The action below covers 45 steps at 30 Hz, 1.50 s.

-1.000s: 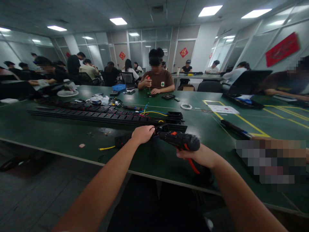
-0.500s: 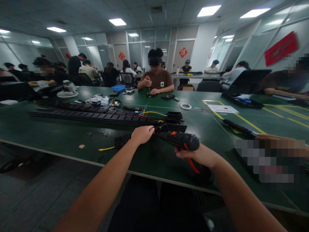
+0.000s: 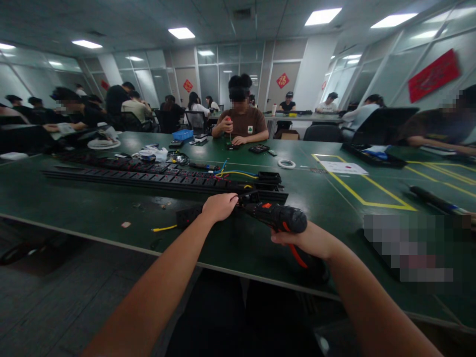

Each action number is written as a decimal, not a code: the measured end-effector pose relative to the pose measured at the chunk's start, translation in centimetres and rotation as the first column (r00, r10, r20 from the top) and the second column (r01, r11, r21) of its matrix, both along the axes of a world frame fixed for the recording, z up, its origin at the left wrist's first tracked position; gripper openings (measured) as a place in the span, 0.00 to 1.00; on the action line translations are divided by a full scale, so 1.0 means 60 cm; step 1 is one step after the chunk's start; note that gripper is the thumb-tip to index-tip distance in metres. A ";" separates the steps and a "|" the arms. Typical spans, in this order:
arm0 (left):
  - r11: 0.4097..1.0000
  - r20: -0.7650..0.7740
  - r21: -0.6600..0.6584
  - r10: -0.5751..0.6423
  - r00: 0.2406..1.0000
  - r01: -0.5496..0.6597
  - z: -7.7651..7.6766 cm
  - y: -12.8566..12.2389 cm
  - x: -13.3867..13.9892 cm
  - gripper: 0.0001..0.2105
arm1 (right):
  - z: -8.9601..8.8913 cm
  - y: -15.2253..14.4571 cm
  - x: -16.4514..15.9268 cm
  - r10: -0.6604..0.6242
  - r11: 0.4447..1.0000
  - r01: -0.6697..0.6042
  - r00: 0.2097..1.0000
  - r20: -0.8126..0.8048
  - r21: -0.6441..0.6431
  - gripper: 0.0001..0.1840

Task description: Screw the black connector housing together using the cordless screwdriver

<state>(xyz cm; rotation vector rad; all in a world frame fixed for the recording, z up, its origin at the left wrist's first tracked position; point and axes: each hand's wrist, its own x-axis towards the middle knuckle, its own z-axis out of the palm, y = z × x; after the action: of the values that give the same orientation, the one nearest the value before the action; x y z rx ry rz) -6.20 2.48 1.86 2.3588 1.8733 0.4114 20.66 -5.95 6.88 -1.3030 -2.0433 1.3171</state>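
Note:
My right hand (image 3: 303, 238) grips the handle of a black and orange cordless drill (image 3: 277, 216), which points left. Its nose end meets the fingertips of my left hand (image 3: 220, 206). My left hand is closed on a black socket piece (image 3: 188, 216), whose left end shows past my wrist. A yellow wire (image 3: 165, 228) sticks out from that end. The drill's bit and the spot it touches are hidden by my fingers. Just behind my hands lies a long black power strip (image 3: 148, 178) with a row of sockets.
Blue and yellow wires (image 3: 238, 173), a roll of white tape (image 3: 286, 163) and a blue basket (image 3: 182, 134) are on the green table (image 3: 111, 213). Across it a person (image 3: 240, 121) holds a red-handled screwdriver. A dark pen-like tool (image 3: 433, 199) is at the right, by another person's hand.
At the right, the other person's hand and the dark tool have moved right, uncovering more yellow tape lines. My hands and the drill look almost unmoved.

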 end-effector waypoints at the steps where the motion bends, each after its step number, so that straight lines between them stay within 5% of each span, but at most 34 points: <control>1: 1.000 0.002 -0.001 0.001 1.000 -0.001 0.000 0.000 0.000 0.24 | 0.001 -0.001 -0.001 0.004 1.000 -0.004 1.000 0.002 0.004 0.12; 45: 1.000 0.003 -0.014 0.001 1.000 -0.001 0.002 0.000 0.000 0.25 | 0.000 0.001 0.004 -0.006 1.000 0.006 1.000 0.003 -0.004 0.12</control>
<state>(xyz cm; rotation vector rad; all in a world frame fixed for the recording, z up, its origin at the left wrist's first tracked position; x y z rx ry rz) -6.19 2.49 1.99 2.3471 1.8707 0.4004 20.92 -5.89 6.88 -1.3123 -2.0383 1.3186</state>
